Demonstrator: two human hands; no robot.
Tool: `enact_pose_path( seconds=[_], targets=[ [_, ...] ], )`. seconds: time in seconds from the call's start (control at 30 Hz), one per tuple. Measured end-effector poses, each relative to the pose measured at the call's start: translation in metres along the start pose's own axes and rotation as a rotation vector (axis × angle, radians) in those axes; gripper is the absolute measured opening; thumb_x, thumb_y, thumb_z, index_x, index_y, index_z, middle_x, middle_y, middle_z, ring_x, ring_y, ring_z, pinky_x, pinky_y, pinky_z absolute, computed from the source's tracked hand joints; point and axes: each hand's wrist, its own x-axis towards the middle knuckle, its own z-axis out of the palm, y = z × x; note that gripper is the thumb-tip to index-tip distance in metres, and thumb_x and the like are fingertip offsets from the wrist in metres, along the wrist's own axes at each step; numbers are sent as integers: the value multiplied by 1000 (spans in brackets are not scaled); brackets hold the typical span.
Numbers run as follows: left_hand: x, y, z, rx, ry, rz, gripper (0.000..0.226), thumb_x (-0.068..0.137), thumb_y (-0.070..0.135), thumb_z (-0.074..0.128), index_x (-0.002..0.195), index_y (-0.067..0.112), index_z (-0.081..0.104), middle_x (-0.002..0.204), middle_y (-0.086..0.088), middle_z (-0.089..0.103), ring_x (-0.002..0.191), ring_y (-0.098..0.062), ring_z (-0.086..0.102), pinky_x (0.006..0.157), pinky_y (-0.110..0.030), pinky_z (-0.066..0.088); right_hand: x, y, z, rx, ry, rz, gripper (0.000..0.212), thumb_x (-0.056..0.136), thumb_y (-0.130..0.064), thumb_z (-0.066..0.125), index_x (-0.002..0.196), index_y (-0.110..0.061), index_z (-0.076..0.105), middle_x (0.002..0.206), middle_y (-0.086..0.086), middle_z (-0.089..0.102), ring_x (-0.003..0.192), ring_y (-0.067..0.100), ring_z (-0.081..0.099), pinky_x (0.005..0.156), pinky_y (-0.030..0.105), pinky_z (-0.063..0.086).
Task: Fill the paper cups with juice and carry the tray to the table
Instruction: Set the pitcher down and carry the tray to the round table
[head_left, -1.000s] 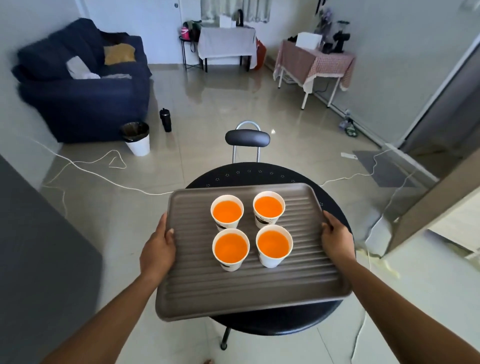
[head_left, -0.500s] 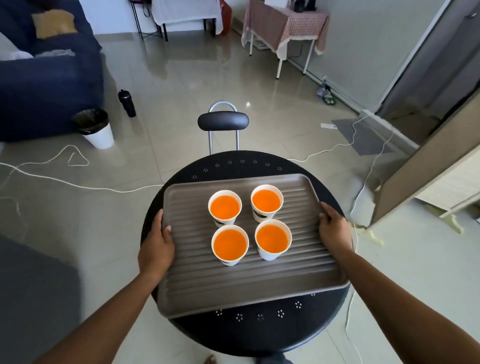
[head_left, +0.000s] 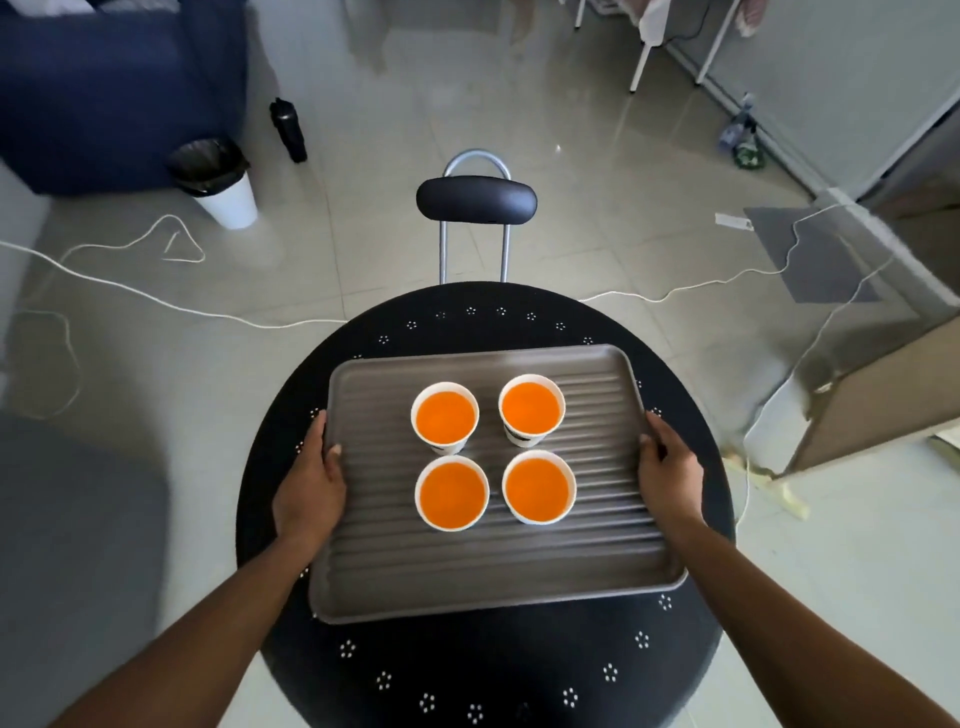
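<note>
Head view: the tray (head_left: 597, 571) now sits wholly over the round black table (head_left: 467, 670), where a second ago its near edge hung past the table's near rim and the camera looked further out across the room. It has come in toward the table's middle and the view has dipped, so by my reading the carry is nearly over and the tray is being set down; whether its base already touches the top cannot be told from above.

The left hand (head_left: 309, 491) is closed on the tray's left edge, thumb over the rim and fingers hidden underneath. The right hand (head_left: 670, 467) grips the right edge the same way. Neither has let go.

Four cups (head_left: 449, 501) stand in a square near the tray's centre, set slightly toward its far edge, close together but apart. All are upright and filled nearly to the brim with orange juice, its surface flat and opaque. No spill shows on the tray.

The tray is a grey-brown rectangle with rounded corners, a raised lip and ribs running left to right, matte and plastic-looking. The cups are white paper, tapered, with dark print low on the far pair. The table top is dark with small white flower marks. Beyond its far rim stands a chair (head_left: 475, 200) with a padded black backrest on a chrome tube loop.
</note>
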Motion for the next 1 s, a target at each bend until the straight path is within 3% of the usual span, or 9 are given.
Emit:
enact_pose_path(
  seconds=[0.13, 0.3, 0.43, 0.6, 0.87, 1.0],
  targets=[
    [16, -1, 11, 35, 12, -39, 52, 104, 40, 31, 152, 40, 13, 142, -4, 53, 114, -33, 60, 82, -43, 50, 23, 5, 17, 6, -28, 20, 41, 102, -21, 46, 143, -25, 51, 119, 3, 68, 92, 13, 58, 91, 27, 43],
    [36, -6, 20, 80, 18, -40, 52, 103, 41, 31, 153, 38, 13, 135, -7, 57, 105, -31, 63, 77, -42, 53, 46, 13, 38, 2, -44, 8, 41, 101, -22, 47, 142, -24, 53, 129, 3, 66, 112, 23, 63, 103, 37, 46],
    [49, -12, 25, 126, 16, -31, 53, 103, 43, 29, 152, 40, 10, 137, -8, 56, 110, -33, 62, 81, -48, 56, 56, 11, 47, -14, -48, -12, 41, 101, -21, 47, 142, -22, 53, 130, 3, 65, 114, 23, 62, 101, 31, 43],
    [59, -11, 30, 156, 35, -28, 53, 103, 40, 30, 153, 38, 12, 138, -7, 56, 111, -32, 61, 76, -44, 54, 68, 15, 55, -47, -50, 12, 42, 101, -26, 47, 143, -25, 51, 135, 4, 61, 120, 26, 60, 105, 39, 45],
    [69, -13, 34, 210, 57, -31, 53, 103, 38, 32, 153, 37, 15, 129, -9, 59, 102, -30, 63, 68, -40, 54, 72, 17, 60, -126, -27, -12, 43, 101, -26, 46, 143, -28, 50, 132, 6, 63, 117, 30, 61, 99, 41, 47],
    [69, -12, 33, 199, 64, -45, 53, 102, 39, 34, 152, 40, 17, 133, -5, 57, 108, -29, 61, 72, -40, 52, 71, 17, 59, -177, -23, -45, 44, 101, -25, 45, 145, -28, 47, 132, 7, 61, 114, 32, 61, 94, 41, 47]
  ],
)
